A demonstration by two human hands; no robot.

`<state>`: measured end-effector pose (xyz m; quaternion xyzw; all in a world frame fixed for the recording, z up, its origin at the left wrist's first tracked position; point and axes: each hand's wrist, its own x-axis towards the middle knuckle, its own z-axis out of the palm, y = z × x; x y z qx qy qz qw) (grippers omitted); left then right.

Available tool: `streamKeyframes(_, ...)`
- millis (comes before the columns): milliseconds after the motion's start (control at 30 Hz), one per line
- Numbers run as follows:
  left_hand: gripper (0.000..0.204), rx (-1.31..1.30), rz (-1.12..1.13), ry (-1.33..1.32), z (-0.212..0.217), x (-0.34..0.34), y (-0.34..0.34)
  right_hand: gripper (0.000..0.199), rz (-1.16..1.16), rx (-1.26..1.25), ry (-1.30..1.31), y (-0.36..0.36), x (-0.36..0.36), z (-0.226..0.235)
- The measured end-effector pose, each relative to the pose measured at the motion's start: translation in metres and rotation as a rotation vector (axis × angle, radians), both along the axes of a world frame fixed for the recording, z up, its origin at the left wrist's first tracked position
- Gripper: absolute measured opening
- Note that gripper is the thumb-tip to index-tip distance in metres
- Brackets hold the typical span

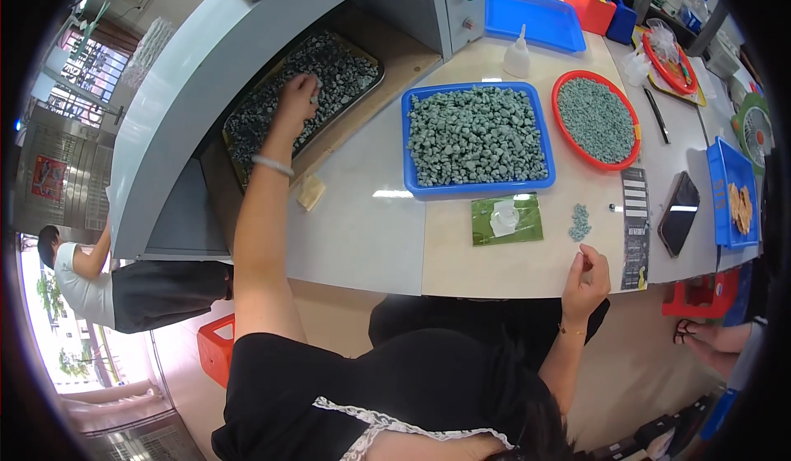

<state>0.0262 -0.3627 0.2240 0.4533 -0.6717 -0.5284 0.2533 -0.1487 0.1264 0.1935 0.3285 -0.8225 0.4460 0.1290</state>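
My left hand (pixel 299 102) reaches into a grey metal cabinet, over a dark tray (pixel 381 72) of grey-green stones. Its fingers are pinched; whatever they hold is too small to make out. Near the table's front edge, my right hand (pixel 587 281) has its thumb and fingers drawn together, and any small thing in them cannot be made out. Just beyond it lies a little pile of green chips (pixel 580 223). To the left of that pile is a green packet (pixel 531 216) with a whitish patch on top.
A blue tray (pixel 409 152) of green stones and a red round tray (pixel 557 107) of finer chips stand mid-table. Behind are a squeeze bottle (pixel 517 56) and another blue tray (pixel 535 18). A phone (pixel 679 214) lies right. The cabinet's curved edge (pixel 165 107) arches beside my left arm.
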Motion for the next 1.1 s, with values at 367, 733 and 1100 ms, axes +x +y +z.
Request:
streamKeyframes(367, 0.017, -0.745, -0.419, -0.408, -0.040, 0.005, 0.138, 0.010, 0.024, 0.021, 0.029, -0.007, -0.001, -0.009)
streamKeyframes(733, 0.017, -0.220, -0.381, -0.159, -0.012, 0.040, 0.128, 0.010, 0.003, 0.048, 0.019, -0.014, 0.001, -0.015)
streamKeyframes(1100, 0.013, -0.535, -0.293, -0.292, -0.042, 0.026, 0.187, 0.009, -0.066, 0.054, -0.124, -0.005, -0.019, -0.026)
